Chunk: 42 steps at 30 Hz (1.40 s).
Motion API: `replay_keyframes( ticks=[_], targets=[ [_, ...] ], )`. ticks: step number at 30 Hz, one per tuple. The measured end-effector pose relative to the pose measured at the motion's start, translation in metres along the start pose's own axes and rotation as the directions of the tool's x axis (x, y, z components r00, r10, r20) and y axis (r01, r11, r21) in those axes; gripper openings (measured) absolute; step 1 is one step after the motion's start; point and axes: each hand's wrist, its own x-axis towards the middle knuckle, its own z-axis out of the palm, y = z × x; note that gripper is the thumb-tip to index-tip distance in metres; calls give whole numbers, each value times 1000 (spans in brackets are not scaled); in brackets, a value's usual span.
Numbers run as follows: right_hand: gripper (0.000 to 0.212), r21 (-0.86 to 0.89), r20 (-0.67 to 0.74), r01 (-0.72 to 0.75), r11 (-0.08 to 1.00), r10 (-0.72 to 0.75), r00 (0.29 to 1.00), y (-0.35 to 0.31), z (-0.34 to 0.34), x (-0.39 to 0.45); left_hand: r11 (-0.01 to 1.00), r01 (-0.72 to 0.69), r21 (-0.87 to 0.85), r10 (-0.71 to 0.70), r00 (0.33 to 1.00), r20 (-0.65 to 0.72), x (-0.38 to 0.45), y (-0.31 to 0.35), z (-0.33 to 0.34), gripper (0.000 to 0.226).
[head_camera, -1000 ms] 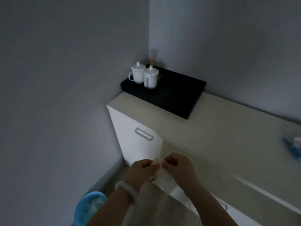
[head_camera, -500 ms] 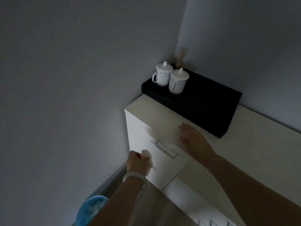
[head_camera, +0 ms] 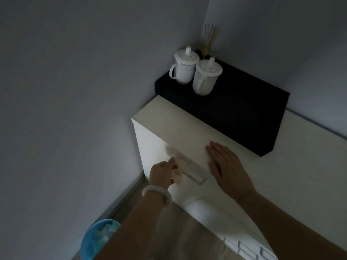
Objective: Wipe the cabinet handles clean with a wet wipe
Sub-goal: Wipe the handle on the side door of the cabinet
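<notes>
While the right hand (head_camera: 228, 169) is lying flat with straight fingers on the cabinet top (head_camera: 187, 124), the left hand (head_camera: 162, 174) is gripping a wet wipe (head_camera: 177, 176) in curled fingers and pressing it against the left end of the one clearly visible cabinet handle (head_camera: 193, 174). Two lidded cups (head_camera: 195, 71) are standing side by side on one black box (head_camera: 244, 113), reed sticks (head_camera: 211, 37) are rising behind them, and one white bangle (head_camera: 156, 193) is circling the left wrist

You have nothing to read here: no text, label, brand, number or sign is legible on any surface, and the light is dim. The 2 lidded cups (head_camera: 195, 69) carry only a faint speckled pattern, too small to make out.
</notes>
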Motion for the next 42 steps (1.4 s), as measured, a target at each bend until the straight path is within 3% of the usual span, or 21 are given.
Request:
replay_keyframes(
  ticks=[3,10,13,20,25,31,36,42],
  targets=[
    [51,-1,-4,-2,1000,2,1000,0,1,0,993,-36,111,42,998,-52,0,-2,6,32],
    [53,-29,-5,-4,1000,4,1000,-1,2,0,995,-47,93,58,992,-112,-2,-4,12,21],
    [54,-31,2,-7,1000,7,1000,0,2,0,999,32,10,-30,988,-149,-10,-12,19,25],
    [54,-25,14,-17,1000,18,1000,-1,2,-1,978,174,-117,-178,984,-25,-15,-33,37,29],
    [54,-18,20,-13,1000,14,1000,0,2,-1,993,102,-66,-112,979,-170,-15,-23,33,29],
    [53,-13,16,-21,1000,22,1000,0,2,-1,991,133,7,-132,988,-78,-46,-35,55,25],
    [52,-5,4,-15,1000,15,1000,0,2,-1,993,83,-90,-99,977,-191,-29,-29,43,28],
    [52,-24,6,-15,1000,15,1000,-1,3,-1,991,129,-17,-130,990,-61,-45,-38,55,24]
  ],
)
